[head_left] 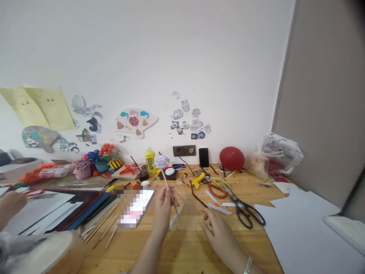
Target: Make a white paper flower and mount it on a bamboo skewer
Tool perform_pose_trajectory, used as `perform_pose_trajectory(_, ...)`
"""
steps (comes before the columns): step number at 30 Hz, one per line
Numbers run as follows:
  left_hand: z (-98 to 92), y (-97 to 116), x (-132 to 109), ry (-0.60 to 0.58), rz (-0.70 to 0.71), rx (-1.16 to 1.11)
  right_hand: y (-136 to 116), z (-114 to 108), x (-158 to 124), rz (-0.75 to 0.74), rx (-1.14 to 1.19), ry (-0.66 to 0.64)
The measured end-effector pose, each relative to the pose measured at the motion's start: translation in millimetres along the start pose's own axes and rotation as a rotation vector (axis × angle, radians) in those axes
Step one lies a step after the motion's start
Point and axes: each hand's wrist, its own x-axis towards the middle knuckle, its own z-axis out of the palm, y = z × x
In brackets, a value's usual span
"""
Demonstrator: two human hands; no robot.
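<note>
My left hand (164, 203) is closed around a thin wooden stick (172, 198), which stands tilted above the table. At the stick's top sits a pale lavender paper flower (162, 162). To the right, my right hand (218, 230) hovers low over the wood with its fingers loosely curled and apart. A thin black cord-like strip (196, 195) runs to its fingertips; whether they touch it I cannot tell. Between the hands there is a faint see-through sheen, perhaps plastic film. A white paper strip (176, 216) lies beside the left hand.
Black-handled scissors (245, 211), red-handled scissors (218, 190) and a yellow glue gun (197, 181) lie ahead. A phone (137, 209) and wooden sticks (102, 224) are left. White paper (305, 228) covers the right side. Another person's hand (11, 205) is far left. A red balloon (232, 158) stands behind.
</note>
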Motion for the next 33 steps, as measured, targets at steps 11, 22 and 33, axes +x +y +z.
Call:
perform_pose_trajectory(11, 8.7, -9, -6, -0.192, 0.009, 0.334, 19, -13, 21, 0.097, 0.621, 0.165)
perform_pose_trajectory(22, 23.1, -14, -21, -0.440, 0.101, 0.558, 20, -37, 30, 0.219, 1.025, 0.278)
perform_pose_trajectory(33, 25.3, -7, -26, -0.512, 0.100, 0.640, 24, -38, 28, 0.206, 1.032, 0.295)
